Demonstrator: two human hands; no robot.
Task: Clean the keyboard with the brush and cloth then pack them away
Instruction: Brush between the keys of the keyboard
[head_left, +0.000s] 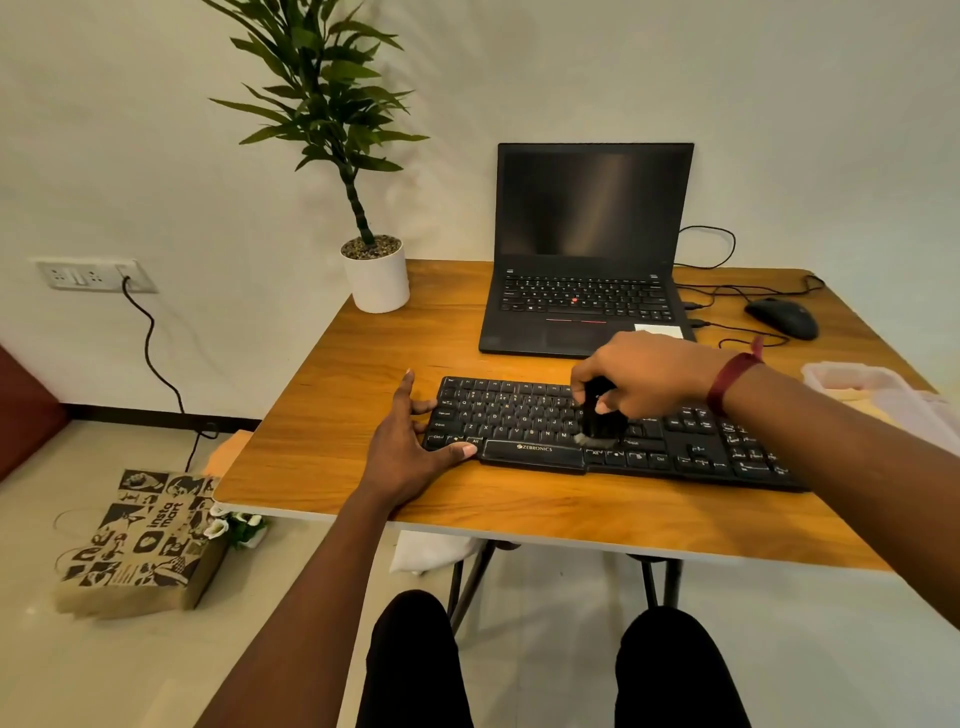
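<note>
Right hand (644, 374) grips the brush (597, 421), bristles on the Zebronics keyboard (519, 410) mid-frame. Left hand (410, 441), fingers straight, braces its frame-left end. Slack bracing risks it sliding across the worktop (363, 364).

Home desk corner: laptop (587, 249), potted plant (374, 270), wall socket (93, 274), paper shopping bag (140, 545) on floor.

Right grip (644, 374) curled round a black brush (597, 415), bristles down on the middle keys of the black keyboard (519, 415). Left grip (410, 447) spread flat at the keyboard's left end, fingers touching its side, thumb at the front edge. Keyboard lies on the wooden bench (363, 364). Laptop (587, 249) open behind it, screen dark. Mouse (782, 318) right of the laptop. White potted plant (376, 280) at the back left corner. Printed paper bag (140, 545) on the floor, left.
</note>
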